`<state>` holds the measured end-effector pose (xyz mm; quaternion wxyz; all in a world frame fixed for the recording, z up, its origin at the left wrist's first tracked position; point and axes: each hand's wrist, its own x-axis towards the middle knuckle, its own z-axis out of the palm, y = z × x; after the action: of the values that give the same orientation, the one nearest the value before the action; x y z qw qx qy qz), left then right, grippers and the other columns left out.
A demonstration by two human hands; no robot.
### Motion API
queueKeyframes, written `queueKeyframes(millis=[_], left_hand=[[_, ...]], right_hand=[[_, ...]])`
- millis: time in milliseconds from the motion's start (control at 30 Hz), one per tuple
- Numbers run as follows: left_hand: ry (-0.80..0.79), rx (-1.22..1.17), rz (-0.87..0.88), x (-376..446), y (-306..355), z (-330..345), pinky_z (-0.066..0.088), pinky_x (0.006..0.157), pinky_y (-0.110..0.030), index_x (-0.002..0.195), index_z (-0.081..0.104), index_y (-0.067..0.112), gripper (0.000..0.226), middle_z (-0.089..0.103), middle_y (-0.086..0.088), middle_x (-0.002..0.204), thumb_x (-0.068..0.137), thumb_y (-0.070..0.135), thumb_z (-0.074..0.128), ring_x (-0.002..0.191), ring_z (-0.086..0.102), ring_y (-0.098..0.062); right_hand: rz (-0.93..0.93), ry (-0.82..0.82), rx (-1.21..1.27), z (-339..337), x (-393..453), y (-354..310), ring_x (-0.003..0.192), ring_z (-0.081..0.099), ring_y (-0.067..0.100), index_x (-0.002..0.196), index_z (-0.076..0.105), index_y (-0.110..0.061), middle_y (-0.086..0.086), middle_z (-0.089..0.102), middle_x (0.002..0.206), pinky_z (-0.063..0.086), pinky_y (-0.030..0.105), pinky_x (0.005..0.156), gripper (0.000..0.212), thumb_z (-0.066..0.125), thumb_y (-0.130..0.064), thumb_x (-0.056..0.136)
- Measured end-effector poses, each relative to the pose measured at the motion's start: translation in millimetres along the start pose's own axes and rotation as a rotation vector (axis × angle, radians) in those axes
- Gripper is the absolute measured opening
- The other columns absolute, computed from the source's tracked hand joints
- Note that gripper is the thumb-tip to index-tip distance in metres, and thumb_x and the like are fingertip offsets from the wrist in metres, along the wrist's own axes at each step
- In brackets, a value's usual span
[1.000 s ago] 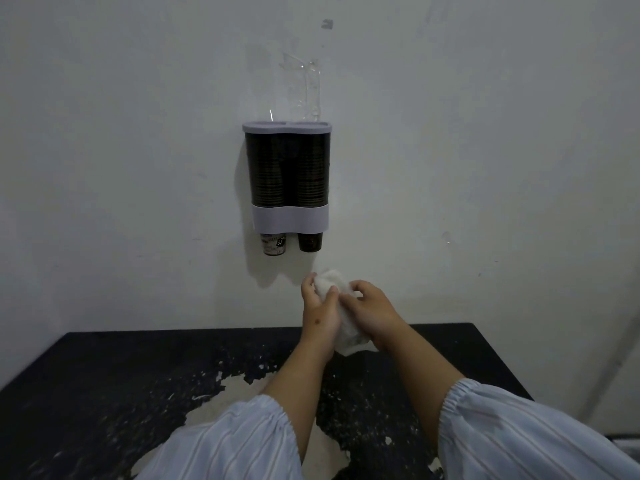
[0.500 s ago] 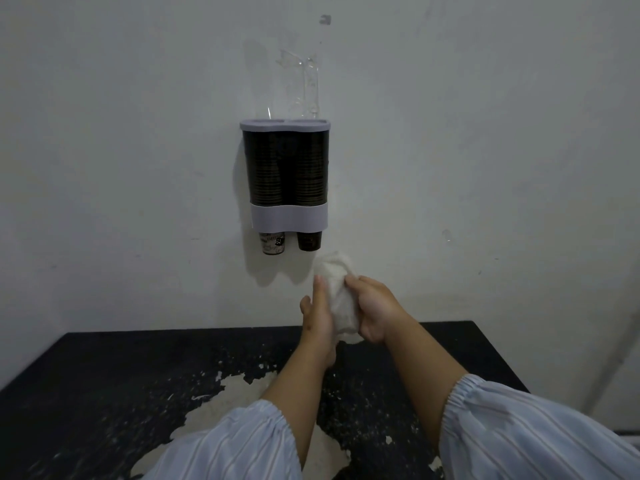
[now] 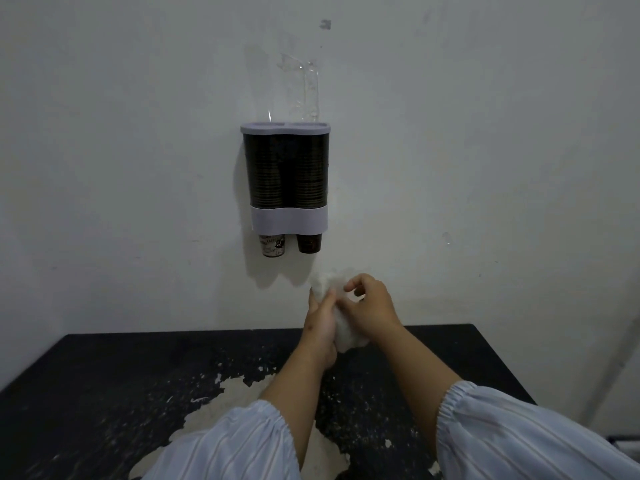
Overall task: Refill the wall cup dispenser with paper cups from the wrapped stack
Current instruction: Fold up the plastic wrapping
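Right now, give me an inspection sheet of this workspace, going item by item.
Surface: black table against the wall, its coating flaked off in a pale patch near the front.
Job's things: wall cup dispenser, both tubes packed with dark cups, one cup poking out under each. No wrapped stack seen.
Clutter: crumpled white wad, paper or plastic, cannot tell which.
Grippers: left hand closed around the wad; right hand pinching it from the other side, above the table.
Cables: nothing seen.
Surroundings: pale wall with small marks; clear plastic piece above the dispenser.
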<state>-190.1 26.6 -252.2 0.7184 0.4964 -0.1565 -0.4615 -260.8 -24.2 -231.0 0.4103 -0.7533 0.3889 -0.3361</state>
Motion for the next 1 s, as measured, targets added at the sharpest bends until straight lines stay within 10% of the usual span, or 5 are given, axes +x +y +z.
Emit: queueKeyframes(millis=[233,567,733,1000], left_hand=[[-0.137,-0.005,0.004,-6.9,3.6,1.6,0.045,0.097,-0.044,0.124,0.057,0.013,0.078,0.061,-0.014,0.126,0.084,0.072,0.027,0.117,0.057,-0.026],[-0.127,-0.103,0.016,-1.3,1.8,-4.9,0.055,0.065,-0.033,0.131,0.048,0.019,0.049,0.059,-0.015,0.127,0.095,0.049,0.036,0.105,0.061,-0.024],[-0.108,-0.128,0.037,-1.3,2.9,-1.7,0.053,0.083,-0.040,0.124,0.054,0.013,0.035,0.063,-0.018,0.121,0.096,0.032,0.046,0.100,0.063,-0.027],[-0.103,-0.083,0.060,-0.8,3.3,1.1,0.045,0.101,-0.041,0.111,0.059,0.023,0.026,0.061,-0.009,0.122,0.099,0.033,0.037,0.117,0.056,-0.023]], right_hand=[[-0.080,-0.161,0.127,3.3,-5.0,-8.1,0.105,0.058,0.013,0.128,0.054,-0.022,0.000,0.061,0.119,0.044,0.015,0.071,0.042,0.056,-0.039,0.090],[-0.025,-0.249,0.179,-7.6,-5.6,-9.1,0.082,0.059,0.014,0.107,0.062,-0.008,0.008,0.065,0.098,0.047,0.023,0.070,0.022,0.043,-0.015,0.097],[0.132,-0.238,0.263,-6.2,-1.4,-1.7,0.095,0.060,0.029,0.100,0.055,-0.018,0.014,0.064,0.106,0.049,0.040,0.080,0.013,0.049,-0.029,0.094],[-0.176,0.096,-0.130,6.1,4.0,-1.1,0.081,0.053,0.015,0.087,0.056,-0.017,0.004,0.058,0.094,0.045,0.024,0.069,0.003,0.058,-0.019,0.089]])
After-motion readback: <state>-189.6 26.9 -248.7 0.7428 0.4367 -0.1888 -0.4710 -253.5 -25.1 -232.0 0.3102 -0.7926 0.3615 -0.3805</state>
